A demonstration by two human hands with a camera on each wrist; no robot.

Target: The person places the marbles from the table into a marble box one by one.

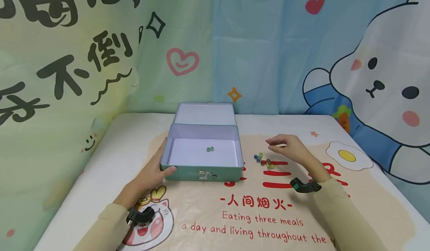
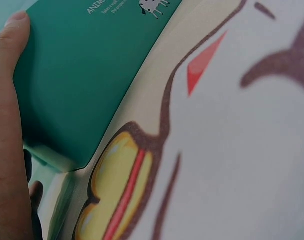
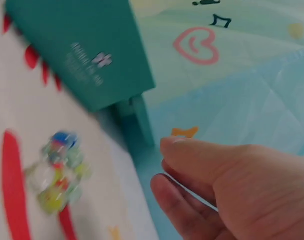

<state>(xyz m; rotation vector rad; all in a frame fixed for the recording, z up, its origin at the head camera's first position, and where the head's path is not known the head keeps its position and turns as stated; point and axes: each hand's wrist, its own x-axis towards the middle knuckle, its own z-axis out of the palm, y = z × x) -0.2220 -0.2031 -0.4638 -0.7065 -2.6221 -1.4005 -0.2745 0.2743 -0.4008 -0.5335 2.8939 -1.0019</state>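
Note:
A green tin box (image 1: pixel 204 173) with a pale inside stands on the table, its hinged lid (image 1: pixel 205 113) tipped back. Two greenish glass marbles (image 1: pixel 209 149) lie together on its floor. My left hand (image 1: pixel 152 172) grips the box's left side, thumb over the front corner; the thumb (image 2: pixel 12 45) also shows against the green wall in the left wrist view. Right of the box, several glass marbles (image 1: pixel 258 157) in blue, green and yellow lie clustered on the cloth. Just beyond them hovers my right hand (image 1: pixel 290 148), fingers loosely bent, nothing visible between thumb and fingertips (image 3: pixel 164 187).
A printed cloth (image 1: pixel 201 210) with red lettering, a cartoon cat and a fried egg covers the table. Behind the table hangs a curtain (image 1: pixel 248 49) with hearts and a large white cartoon animal. Dark bands (image 1: pixel 305 186) sit on both wrists.

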